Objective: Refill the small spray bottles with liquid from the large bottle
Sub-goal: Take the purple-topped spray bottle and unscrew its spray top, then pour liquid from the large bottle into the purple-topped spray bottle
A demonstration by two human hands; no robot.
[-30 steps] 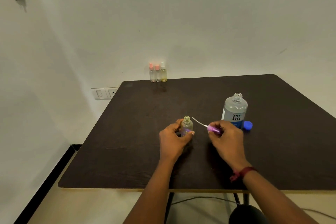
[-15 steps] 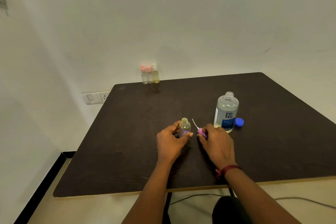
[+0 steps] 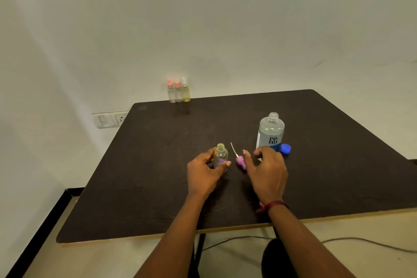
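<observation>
One wide-angle view, worn on the person's head, faces forward and down over a dark table (image 3: 146,187). The table's near edge crosses the lower part of the frame, sloping up toward the right. Its far edge meets the white wall (image 3: 248,29) just above centre. Both forearms enter from the bottom edge, close to the lens. The left hand (image 3: 203,176), holding a small spray bottle (image 3: 220,156), and the right hand (image 3: 268,171) sit at centre. Wall fills the upper half; floor (image 3: 361,255) shows along the bottom.

Dark brown tabletop (image 3: 158,176) with a pale near edge, before a plain off-white wall (image 3: 225,29). Wall sockets (image 3: 110,119) at far left. Beige floor (image 3: 101,259), black skirting (image 3: 38,232) at left.
</observation>
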